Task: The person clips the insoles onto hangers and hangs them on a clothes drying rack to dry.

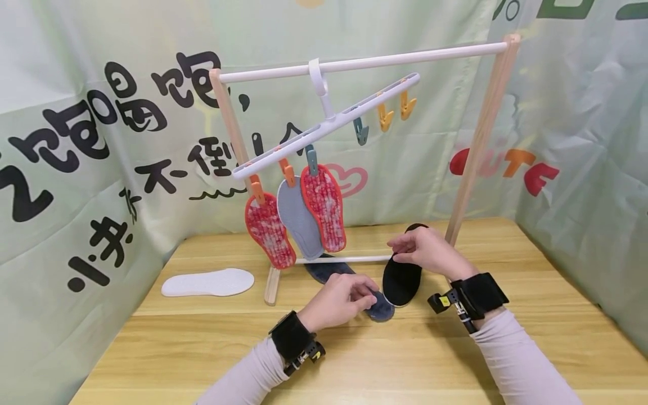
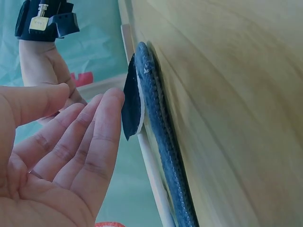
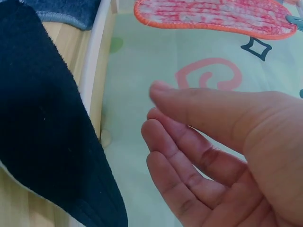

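A black insole [image 1: 403, 281] leans up against the rack's low white bar, its toe by a dark blue insole [image 1: 382, 310] that lies flat on the table. My right hand [image 1: 429, 251] hovers beside the upper part of the black insole; in the right wrist view its fingers are loosely bent and hold nothing. Over the dark blue insole is my left hand [image 1: 338, 302], its relaxed fingers free of any grip in the left wrist view. Two red patterned insoles [image 1: 324, 208] and a grey insole [image 1: 300, 216] hang from clips on a tilted white hanger [image 1: 288, 147].
A wooden rack [image 1: 476, 140] carries the hanger on its white top rod [image 1: 415, 56]. Two yellow clips [image 1: 385, 118] and a teal clip [image 1: 360, 132] hang without insoles on the hanger's higher right side. A white insole [image 1: 207, 282] lies at the table's left.
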Tool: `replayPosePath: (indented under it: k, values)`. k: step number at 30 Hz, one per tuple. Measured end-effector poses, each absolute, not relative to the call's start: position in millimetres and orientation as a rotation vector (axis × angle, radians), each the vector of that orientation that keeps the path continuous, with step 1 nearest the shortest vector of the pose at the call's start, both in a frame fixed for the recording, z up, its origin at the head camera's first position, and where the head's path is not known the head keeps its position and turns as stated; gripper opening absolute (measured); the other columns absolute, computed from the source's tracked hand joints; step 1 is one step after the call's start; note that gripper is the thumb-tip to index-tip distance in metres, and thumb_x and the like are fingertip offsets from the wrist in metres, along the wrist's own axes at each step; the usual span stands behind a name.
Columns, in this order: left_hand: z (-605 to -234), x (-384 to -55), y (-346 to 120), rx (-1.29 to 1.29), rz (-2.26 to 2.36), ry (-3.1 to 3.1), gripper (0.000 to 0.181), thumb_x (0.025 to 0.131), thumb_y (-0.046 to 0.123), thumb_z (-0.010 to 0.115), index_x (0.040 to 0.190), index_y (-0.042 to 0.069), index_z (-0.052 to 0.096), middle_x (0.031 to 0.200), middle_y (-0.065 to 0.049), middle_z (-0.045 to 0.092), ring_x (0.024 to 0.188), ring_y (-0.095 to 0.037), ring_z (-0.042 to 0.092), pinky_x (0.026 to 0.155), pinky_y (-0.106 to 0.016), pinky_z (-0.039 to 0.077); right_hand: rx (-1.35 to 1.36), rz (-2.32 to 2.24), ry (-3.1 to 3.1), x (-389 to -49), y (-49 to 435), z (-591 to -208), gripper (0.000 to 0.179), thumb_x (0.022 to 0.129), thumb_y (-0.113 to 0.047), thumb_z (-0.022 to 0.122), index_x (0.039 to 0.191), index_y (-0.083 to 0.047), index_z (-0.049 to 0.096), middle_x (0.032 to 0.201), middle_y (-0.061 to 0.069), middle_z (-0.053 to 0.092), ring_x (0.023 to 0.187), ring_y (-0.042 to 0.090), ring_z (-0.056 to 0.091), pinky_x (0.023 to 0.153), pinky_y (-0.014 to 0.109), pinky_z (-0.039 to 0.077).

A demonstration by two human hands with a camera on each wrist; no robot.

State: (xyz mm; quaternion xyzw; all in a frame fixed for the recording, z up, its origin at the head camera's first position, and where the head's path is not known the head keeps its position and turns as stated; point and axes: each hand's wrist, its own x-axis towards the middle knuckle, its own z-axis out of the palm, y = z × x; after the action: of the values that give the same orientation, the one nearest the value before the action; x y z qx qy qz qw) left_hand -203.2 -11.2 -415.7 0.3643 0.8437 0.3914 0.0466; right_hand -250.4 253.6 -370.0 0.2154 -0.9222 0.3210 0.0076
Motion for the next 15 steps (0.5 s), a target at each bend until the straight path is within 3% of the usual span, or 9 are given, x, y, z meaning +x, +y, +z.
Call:
replayPosePath:
  k: [15]
  values:
    - [-420.7, -198.7, -8.0, 1.079, 1.164, 2.534, 0.018, 0.102, 0.014, 0.075, 0.119, 0.007, 0.076, 0.094, 0.0, 0.081, 0.072, 0.007, 0.064, 0.069, -0.014, 0.054, 0.656, 0.892, -2.936, -254.3, 257.8, -380.2, 0.032, 0.09, 0.0, 0.082, 0.122, 0.001, 0.079, 0.1, 0.012, 0.082, 0.093, 0.025, 0.08, 0.08, 0.036, 0.065]
